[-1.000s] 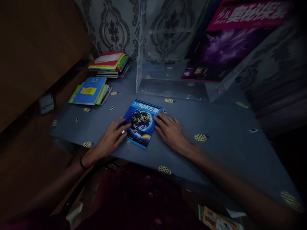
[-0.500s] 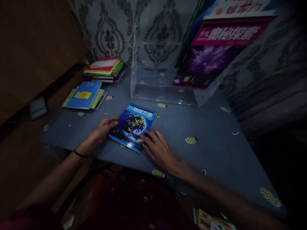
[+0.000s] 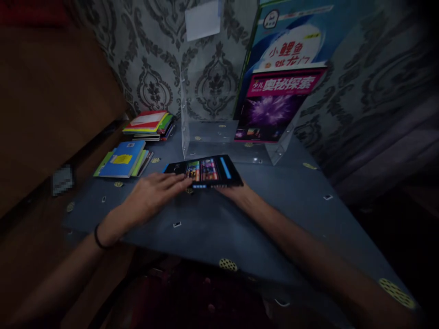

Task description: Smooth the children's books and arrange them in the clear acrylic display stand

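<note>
A thin dark book [image 3: 206, 172] is tilted above the table, its black cover with small colour pictures facing up and its spine toward me. My left hand [image 3: 156, 189] lies over the book's left end, fingers stretched across the cover and the thumb out of sight. From below and to the right, my right hand [image 3: 235, 192] grips the book, with most of its fingers hidden beneath. Behind the book stands a clear acrylic rack [image 3: 226, 153]. On its right side lean a magazine with a purple burst [image 3: 270, 109] and a larger blue-green book [image 3: 291, 34].
A blue book [image 3: 123, 157] tops a small pile at the left of the table [image 3: 274, 214]. Farther back is a stack of books [image 3: 149, 123] with red and yellow covers. A patterned wall [image 3: 154, 87] rises behind; a curtain [image 3: 384, 151] hangs at right.
The book, lying earlier with its blue Earth cover up, is now turned over and lifted. My right hand has moved from its right edge to underneath; my left hand has come over it.
</note>
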Tool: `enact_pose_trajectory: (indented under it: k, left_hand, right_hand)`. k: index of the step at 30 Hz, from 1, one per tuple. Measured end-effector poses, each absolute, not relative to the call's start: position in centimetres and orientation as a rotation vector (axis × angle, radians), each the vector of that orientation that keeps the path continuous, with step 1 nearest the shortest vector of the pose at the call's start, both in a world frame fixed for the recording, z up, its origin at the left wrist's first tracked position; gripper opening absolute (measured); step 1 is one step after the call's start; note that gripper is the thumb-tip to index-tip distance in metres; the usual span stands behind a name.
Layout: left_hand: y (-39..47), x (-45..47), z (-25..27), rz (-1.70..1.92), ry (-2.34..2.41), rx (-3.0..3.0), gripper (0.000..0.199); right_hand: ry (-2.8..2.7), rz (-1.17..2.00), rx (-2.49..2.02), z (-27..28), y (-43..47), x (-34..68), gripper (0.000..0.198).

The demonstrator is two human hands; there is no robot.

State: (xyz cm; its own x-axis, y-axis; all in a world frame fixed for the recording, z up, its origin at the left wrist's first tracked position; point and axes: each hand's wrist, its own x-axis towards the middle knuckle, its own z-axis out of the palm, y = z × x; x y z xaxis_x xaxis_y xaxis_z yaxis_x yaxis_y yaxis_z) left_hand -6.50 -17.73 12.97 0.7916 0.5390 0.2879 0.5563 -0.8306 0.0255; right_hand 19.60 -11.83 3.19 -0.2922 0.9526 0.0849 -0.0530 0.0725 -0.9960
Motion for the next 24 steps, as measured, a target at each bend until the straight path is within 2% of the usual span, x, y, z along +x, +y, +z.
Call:
enact_pose_trajectory:
  k: [2,4,8,14,20,24]
  left_hand:
    - [-18.4,-7.1,10.4,-0.218,-0.804,-2.861,0.055]
    - [-19.1,-7.8,7.3,-0.085,-0.797,-2.857,0.065]
    - [-20.2,-8.3,3.3,0.012,-0.827,-2.843,0.067]
    - [-19.5,-6.8,4.3,-0.025,-0.906,-2.914,0.042]
    - [-16.2,-4.0,3.8,-0.091,-0.986,-2.939,0.045]
    - [-13.4,-2.6,3.3,-0.135,-1.056,-2.911,0.045]
  right_hand:
    - [-1.417,1.457,-1.001,2.5,-11.3,21.2,0.082]
    - [-1.364,1.479,-1.039,1.4,-11.3,22.4,0.086]
    - [-1.304,1.404,-1.069,-0.6,-12.0,22.5,0.058]
    - [-1.546,1.114,-1.063,-1.7,-12.0,21.7,0.049]
    - [-1.800,0.743,-1.157,-1.3,-12.7,21.7,0.047]
    - [-1.907,0.628,-1.168,-1.1,-13.1,21.5,0.051]
